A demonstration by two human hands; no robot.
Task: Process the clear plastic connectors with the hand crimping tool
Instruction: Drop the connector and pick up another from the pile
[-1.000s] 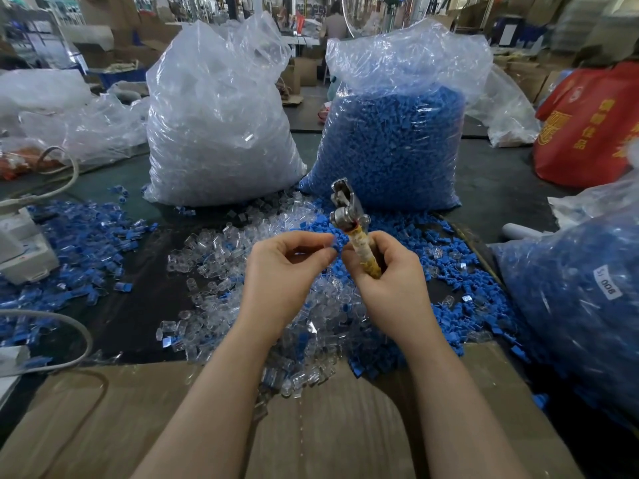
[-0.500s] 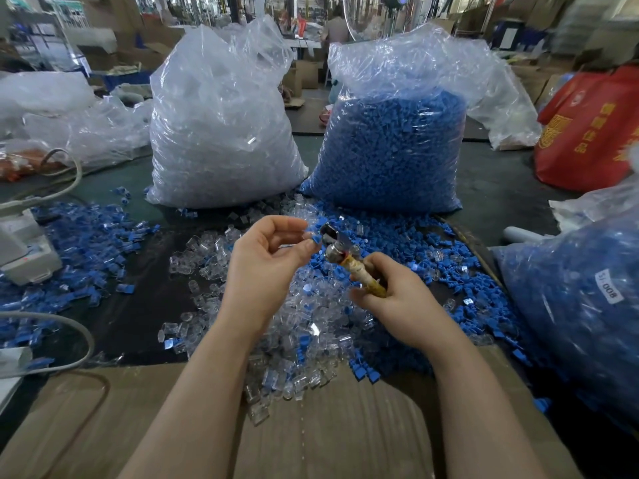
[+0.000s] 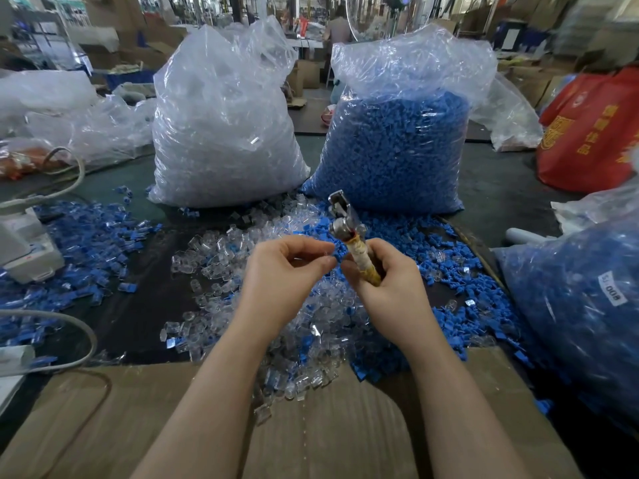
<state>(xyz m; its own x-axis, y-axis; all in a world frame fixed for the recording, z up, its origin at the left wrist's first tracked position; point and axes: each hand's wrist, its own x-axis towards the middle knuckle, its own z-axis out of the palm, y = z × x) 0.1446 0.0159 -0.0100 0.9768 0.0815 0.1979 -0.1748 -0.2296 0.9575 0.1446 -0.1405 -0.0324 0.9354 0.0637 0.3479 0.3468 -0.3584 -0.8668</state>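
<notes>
My left hand (image 3: 283, 281) pinches something small and clear, too faint to name, at its fingertips (image 3: 328, 261). Just to their right, my right hand (image 3: 390, 288) grips the crimping tool (image 3: 349, 236), handle wrapped, steel head tilted up and away. Loose clear connectors (image 3: 214, 250) lie on the table beyond.

I see two full bags side by side toward the desk's (image 3: 131, 316) far edge, the bag of clear connectors (image 3: 224, 126) left of the bag of caps (image 3: 397, 146); loose connectors (image 3: 221, 257) lie before them, cardboard (image 3: 328, 426) along the near edge.
</notes>
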